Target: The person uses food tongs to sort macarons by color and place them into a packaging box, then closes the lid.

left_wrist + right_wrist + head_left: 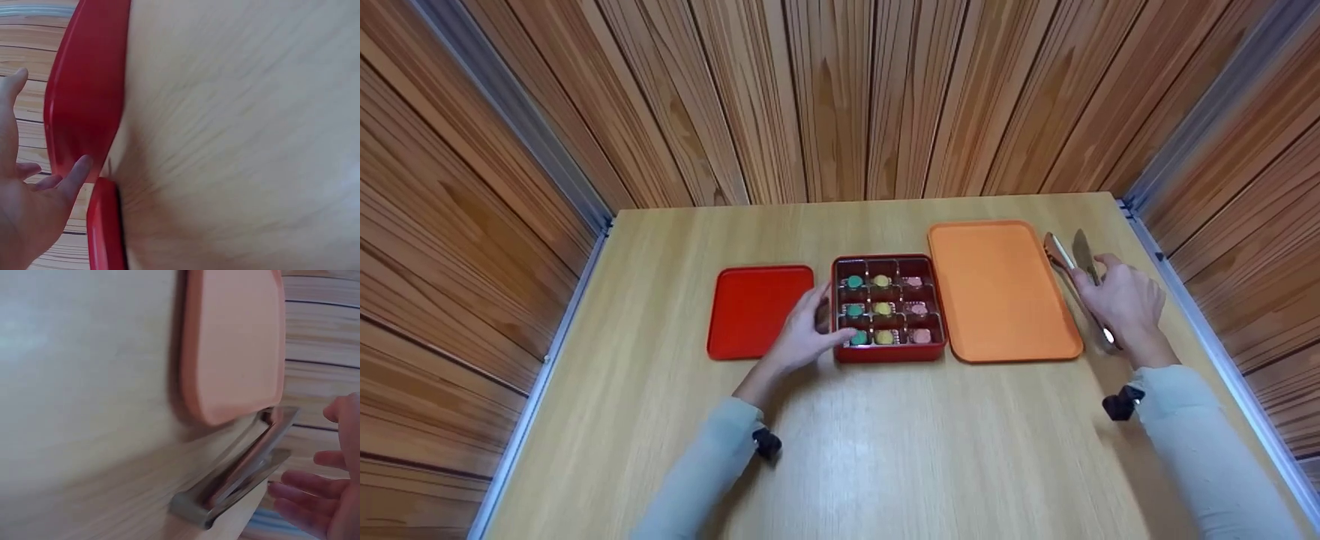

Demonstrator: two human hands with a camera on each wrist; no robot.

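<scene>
A deep red box (892,353) with a divided tray stands at the centre of the table. Green, yellow and pink sweets (882,308) sit in its compartments in columns by colour. My left hand (802,337) is at the box's left side, fingers spread along it, thumb over the front left corner. Metal tongs (1086,253) lie at the right, their two arms spread apart. Over them is my right hand (1125,298), its thumb and forefinger reaching across the tongs in the head view. In the right wrist view its fingers (309,486) are loosely extended beside the tongs.
A red lid (754,311), shaped like a shallow tray, lies left of the box. Between box and tongs lies an orange tray (1009,292). Wood-panelled walls (840,97) with metal edging enclose the back and sides of the table.
</scene>
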